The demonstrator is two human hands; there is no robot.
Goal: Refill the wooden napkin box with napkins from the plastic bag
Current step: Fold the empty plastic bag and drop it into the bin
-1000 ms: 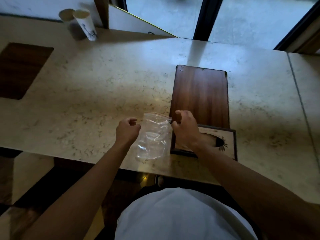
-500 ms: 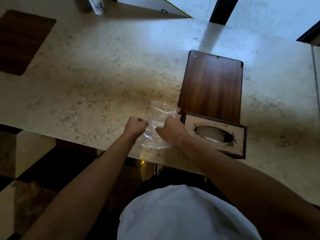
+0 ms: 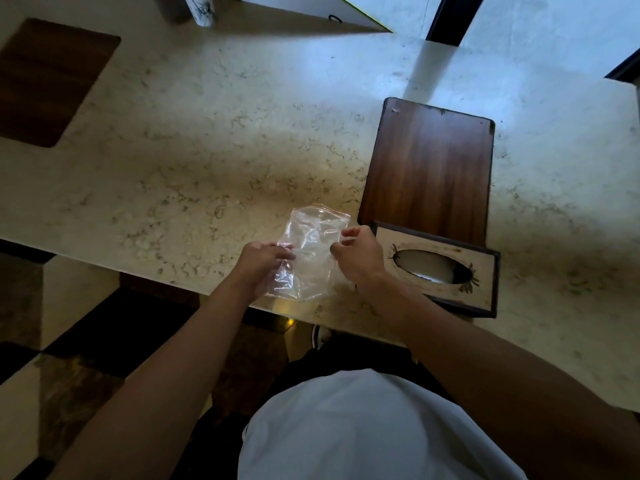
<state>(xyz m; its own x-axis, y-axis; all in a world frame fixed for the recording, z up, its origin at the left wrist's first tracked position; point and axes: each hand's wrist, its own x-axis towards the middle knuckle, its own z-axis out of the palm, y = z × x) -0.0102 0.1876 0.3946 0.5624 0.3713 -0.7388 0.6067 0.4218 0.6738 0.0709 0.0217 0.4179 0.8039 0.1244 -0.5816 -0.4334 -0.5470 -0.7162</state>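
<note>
Plastic bag point(image 3: 308, 252) now pinched from both sides near the counter's front edge, where a second ago only its upper corners were held and half a second ago the right hand lay closed over its middle. Left hand point(image 3: 261, 263) closed on the bag's left edge, fingertips curled into the film; right hand point(image 3: 360, 256) shifted to the right edge, thumb and forefinger nipped together on it, other fingers loosely curled. Probably a hunt for the opening, so napkins not yet out and refilling not begun.

Thin, clear, crinkled film between the fingertips, glinting in folds, looking flat and nearly empty; contents not discernible. Just right of the right hand's knuckles, touching or almost so, wooden napkin box point(image 3: 446, 268): pale top panel with an oval slot and a small carved motif, dark frame round it. Beyond the fingers, away from the body, a flat dark wood-grain board point(image 3: 429, 174) with rounded corners, meeting the box's far side. Under everything, polished mottled beige stone counter point(image 3: 207, 150); far past the left fingertips, a patterned paper cup point(image 3: 199, 8) at the frame's top.
</note>
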